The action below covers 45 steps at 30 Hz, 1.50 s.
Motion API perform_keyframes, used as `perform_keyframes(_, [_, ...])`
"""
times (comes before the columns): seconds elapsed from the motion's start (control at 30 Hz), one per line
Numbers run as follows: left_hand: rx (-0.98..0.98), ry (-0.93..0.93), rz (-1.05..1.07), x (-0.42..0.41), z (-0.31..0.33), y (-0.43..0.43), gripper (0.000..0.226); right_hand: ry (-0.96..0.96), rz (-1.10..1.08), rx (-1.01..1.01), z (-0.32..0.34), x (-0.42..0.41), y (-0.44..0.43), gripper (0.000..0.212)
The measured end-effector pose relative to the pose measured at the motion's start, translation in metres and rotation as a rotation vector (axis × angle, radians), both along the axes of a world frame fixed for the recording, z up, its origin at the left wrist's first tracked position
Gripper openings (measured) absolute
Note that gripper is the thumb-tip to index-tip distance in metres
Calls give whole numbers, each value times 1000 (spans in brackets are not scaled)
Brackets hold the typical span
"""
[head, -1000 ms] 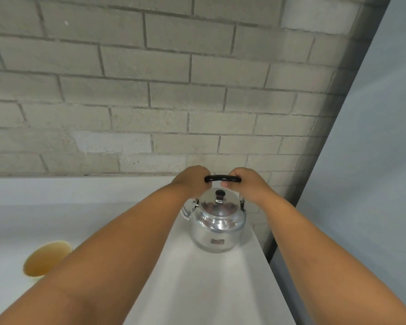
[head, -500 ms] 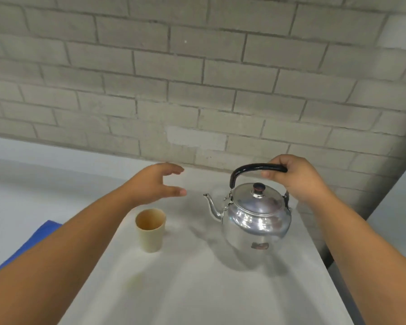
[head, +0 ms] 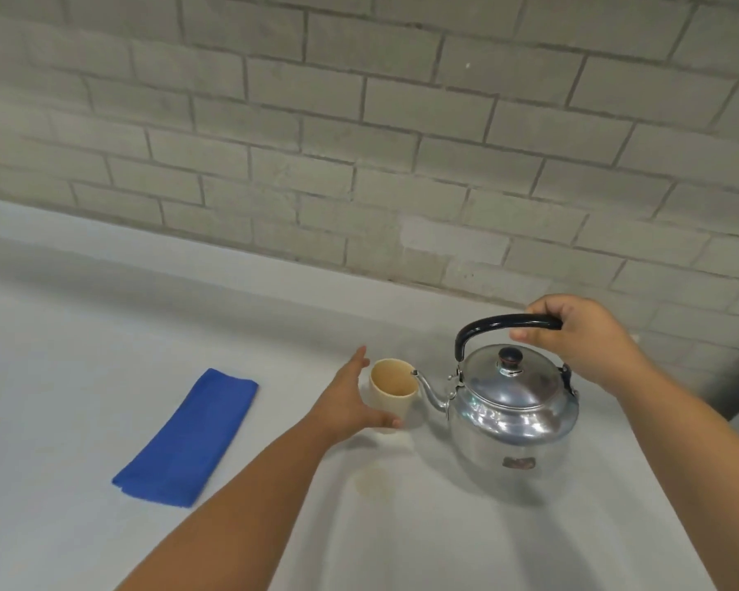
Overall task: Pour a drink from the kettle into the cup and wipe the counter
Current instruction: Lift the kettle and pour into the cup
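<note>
A shiny steel kettle (head: 513, 420) with a black handle stands upright at the right of the white counter (head: 82, 334). My right hand (head: 581, 339) is shut on the handle's right end. The spout tip points left and reaches the rim of a small tan cup (head: 395, 383), which looks empty. My left hand (head: 350, 403) cups the cup from the left, fingers straight along its far side and thumb at its front base. A folded blue cloth (head: 188, 437) lies flat to the left.
A faint yellowish ring stain (head: 372, 484) marks the counter in front of the cup. A grey brick wall (head: 359, 142) backs the counter. The counter's right edge (head: 675, 484) drops off beside my right forearm.
My left hand dropped from above the cup to wrap around it. The kettle's spout has come up to the cup's rim. The view swung left and shows the whole blue cloth.
</note>
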State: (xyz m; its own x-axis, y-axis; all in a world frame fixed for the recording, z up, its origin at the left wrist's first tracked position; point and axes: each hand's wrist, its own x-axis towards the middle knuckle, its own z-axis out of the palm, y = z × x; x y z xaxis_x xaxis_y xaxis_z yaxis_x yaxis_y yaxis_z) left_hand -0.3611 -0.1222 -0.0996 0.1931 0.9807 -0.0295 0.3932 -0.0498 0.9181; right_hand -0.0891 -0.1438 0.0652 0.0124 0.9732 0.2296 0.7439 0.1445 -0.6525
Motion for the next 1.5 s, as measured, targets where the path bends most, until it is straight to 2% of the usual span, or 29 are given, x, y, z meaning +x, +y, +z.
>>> perform_keyframes(0.23, [-5, -80, -40, 9, -3, 16, 121, -101, -60, 8, 2, -25, -9, 18])
perform_keyframes(0.4, [22, -129, -55, 10, -5, 23, 78, -178, -72, 4, 4, -34, -10, 20])
perform_keyframes(0.5, [29, -135, -61, 9, -6, 25, 67, -228, -81, -5, 6, -39, -8, 22])
perform_keyframes(0.97, [15, -115, -92, 7, -8, 29, 67, -398, -61, -25, 17, -55, 6, 28])
perform_keyframes(1.5, [5, -121, -105, 7, -8, 29, 63, -453, -24, 0, 21, -61, 17, 29])
